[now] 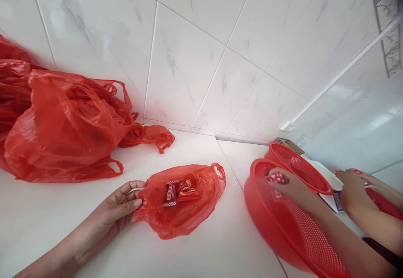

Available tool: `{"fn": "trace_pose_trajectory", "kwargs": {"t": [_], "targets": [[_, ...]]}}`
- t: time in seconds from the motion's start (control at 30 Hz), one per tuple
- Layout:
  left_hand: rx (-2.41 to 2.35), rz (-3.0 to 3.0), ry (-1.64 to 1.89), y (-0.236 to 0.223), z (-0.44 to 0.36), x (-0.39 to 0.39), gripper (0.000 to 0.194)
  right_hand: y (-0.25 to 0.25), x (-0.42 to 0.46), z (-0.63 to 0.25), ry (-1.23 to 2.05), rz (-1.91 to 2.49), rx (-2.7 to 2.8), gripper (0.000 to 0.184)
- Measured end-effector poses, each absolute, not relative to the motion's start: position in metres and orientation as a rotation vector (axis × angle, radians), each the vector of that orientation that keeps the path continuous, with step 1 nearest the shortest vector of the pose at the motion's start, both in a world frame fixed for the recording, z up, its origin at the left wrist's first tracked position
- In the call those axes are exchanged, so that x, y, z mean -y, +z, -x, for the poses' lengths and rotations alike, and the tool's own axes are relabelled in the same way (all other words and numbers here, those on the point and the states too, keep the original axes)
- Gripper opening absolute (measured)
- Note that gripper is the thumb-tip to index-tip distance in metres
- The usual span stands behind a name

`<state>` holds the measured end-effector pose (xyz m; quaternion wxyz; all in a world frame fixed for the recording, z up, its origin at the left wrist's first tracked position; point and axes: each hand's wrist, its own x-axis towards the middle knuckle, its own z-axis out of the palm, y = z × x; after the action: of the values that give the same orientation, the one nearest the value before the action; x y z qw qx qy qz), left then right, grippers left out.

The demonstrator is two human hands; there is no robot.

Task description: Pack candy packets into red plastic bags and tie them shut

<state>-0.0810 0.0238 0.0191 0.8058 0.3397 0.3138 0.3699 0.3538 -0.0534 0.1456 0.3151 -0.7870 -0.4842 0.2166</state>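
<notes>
At the far left, a pile of red plastic bags [72,131] is noted against the tiled wall [189,60], with 1 small crumpled bag [157,135] lying just beside it. The edge of the open bag [185,221] is pinched between the thumb and fingers of the left hand [118,209]. This bag is laid on the white table [231,232], between that hand and the front basket [261,223]. At least 2 items are seen inside: a dark red packet [171,193] and a shiny red packet [189,190].

To the right, a spotted packet [277,177] is gripped by the right hand [288,185] over the front basket; an item below it is too blurred to be identified. The 2 hands are well apart. Behind, a far basket [299,167] is recorded, and at the far right a co-worker's hands [351,181] are observed.

The step in hand is judged to be the picking up of a packet while the bag is held open. For the next move, a firm grip and clearance over the basket's rim are considered necessary.
</notes>
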Motion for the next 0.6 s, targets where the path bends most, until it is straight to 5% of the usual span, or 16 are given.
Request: {"fn": "trace_pose_trajectory", "kwargs": {"t": [0.2, 0.43, 0.6], "targets": [[-0.668, -0.755, 0.799, 0.018, 0.083, -0.023, 0.031, 0.168, 0.03, -0.257, 0.7, 1.783, 1.761, 0.005], [-0.595, -0.785, 0.83, 0.018, 0.081, -0.02, 0.025, 0.122, -0.012, -0.158, 0.439, 1.369, 2.705, 0.039], [-0.569, -0.772, 0.83, 0.016, 0.081, -0.023, 0.027, 0.144, -0.005, -0.177, 0.3, 1.564, 2.586, 0.031]]}}
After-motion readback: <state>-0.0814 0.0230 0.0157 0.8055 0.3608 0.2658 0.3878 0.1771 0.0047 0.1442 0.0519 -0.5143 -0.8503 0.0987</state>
